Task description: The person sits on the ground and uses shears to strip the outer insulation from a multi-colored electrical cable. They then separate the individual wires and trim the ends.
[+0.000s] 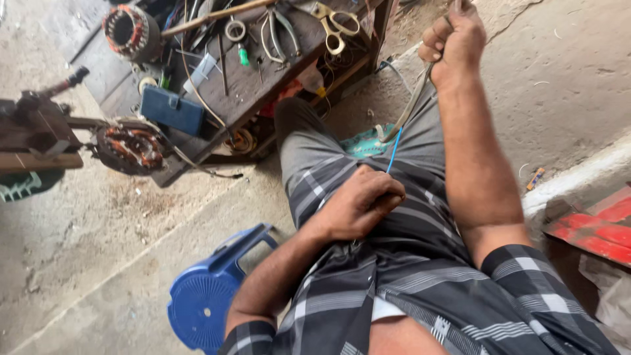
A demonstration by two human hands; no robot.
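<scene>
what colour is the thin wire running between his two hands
Blue; the wire shows best in the head view, between left hand and right hand.

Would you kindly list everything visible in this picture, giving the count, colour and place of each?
Blue wire: one, blue, stretched between both hands.
Pale sleeve: one, off-white, over the wire's upper part.
Low workbench: one, dark wood, top centre.
Scissors: one, yellowish handles, on the workbench.
Pliers: one, metal, on the workbench.
Motor stators: two, copper-wound, one on the workbench's left end, one on the floor.
Blue case: one, at the workbench's edge.
Plastic stool: one, blue, lower left.
Red metal piece: one, right edge.
Left hand: gripping the wire at the lap.
Right hand: raised, gripping the sleeve.
</scene>
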